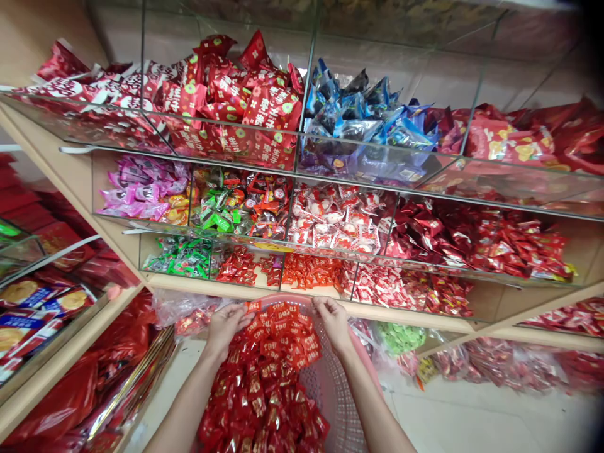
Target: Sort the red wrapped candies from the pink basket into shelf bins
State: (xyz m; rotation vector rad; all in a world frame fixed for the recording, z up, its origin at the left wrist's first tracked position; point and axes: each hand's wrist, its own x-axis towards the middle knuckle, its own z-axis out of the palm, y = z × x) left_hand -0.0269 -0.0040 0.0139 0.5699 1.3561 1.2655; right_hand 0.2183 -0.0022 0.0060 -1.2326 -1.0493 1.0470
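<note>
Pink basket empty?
No, the pink basket is heaped with red wrapped candies.

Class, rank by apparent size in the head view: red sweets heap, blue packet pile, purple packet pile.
1. red sweets heap, though nearest the camera.
2. blue packet pile.
3. purple packet pile.

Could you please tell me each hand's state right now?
Left hand: on the red candy packets; grip cannot be told.
Right hand: closed on pink basket rim.

Bright, even indoor light, glare on the glass bin fronts [358, 165], and wide-angle bending with dark, blurred corners.
</note>
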